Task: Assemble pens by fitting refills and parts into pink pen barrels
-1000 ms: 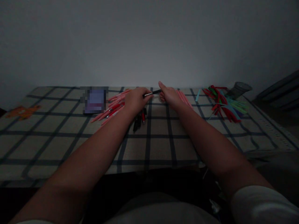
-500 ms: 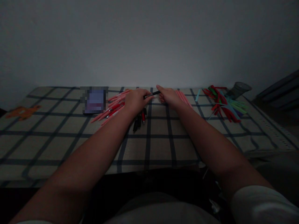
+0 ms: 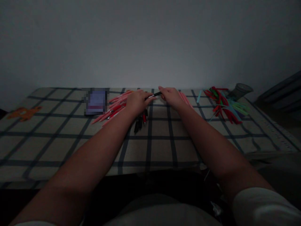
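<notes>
Left hand point(image 3: 136, 102) and right hand point(image 3: 172, 98) clamped fingers on opposite ends of black pen point(image 3: 157, 94); straight alignment, light pinch seemed best.

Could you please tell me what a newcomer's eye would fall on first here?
Probably the dark slim pen, held between the left hand and right hand. Next might come the tangled bright red fabric-like strips at the table's far right, beside a transparent cup.
</notes>
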### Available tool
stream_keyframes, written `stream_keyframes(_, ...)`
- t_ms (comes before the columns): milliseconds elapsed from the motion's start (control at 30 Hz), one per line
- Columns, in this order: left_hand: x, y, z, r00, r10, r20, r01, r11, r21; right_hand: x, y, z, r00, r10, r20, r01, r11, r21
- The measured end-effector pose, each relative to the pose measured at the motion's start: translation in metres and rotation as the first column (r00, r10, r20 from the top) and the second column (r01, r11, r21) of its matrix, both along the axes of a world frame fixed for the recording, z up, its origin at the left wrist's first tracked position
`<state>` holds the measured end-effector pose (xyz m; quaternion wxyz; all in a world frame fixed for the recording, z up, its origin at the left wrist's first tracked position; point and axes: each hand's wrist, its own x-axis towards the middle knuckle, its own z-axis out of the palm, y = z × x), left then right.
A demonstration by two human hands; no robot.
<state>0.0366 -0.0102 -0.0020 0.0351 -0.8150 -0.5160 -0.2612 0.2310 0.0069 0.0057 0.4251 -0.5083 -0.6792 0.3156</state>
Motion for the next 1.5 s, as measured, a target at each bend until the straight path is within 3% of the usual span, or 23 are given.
stream_keyframes(367,-0.003,0.000,0.003,0.998,-0.039,-0.044,0.038,0.999,-0.022,-0.001,-0.003,0.002,1.000,-0.022,0.014,0.021,0.999,0.032)
stream_keyframes(567,-0.001,-0.006,0.007,0.993,0.097,0.070,-0.095,0.995,-0.035,-0.009,-0.003,-0.001,0.980,0.062,-0.189,-0.094,0.982,-0.164)
stream_keyframes(733,0.000,-0.006,0.007,0.993,0.088,0.082,-0.085,0.996,-0.037,-0.012,-0.002,-0.001,0.961,0.083,-0.264,-0.142,0.966,-0.214)
stream_keyframes(1200,-0.001,-0.006,0.009,0.998,0.025,0.064,-0.023,0.999,-0.032,-0.009,-0.005,0.004,0.976,0.080,-0.202,-0.120,0.974,-0.191)
stream_keyframes(1500,-0.003,-0.002,0.009,0.998,-0.025,-0.054,0.023,0.999,-0.042,-0.006,-0.004,0.001,0.985,0.080,-0.151,-0.099,0.987,-0.128)
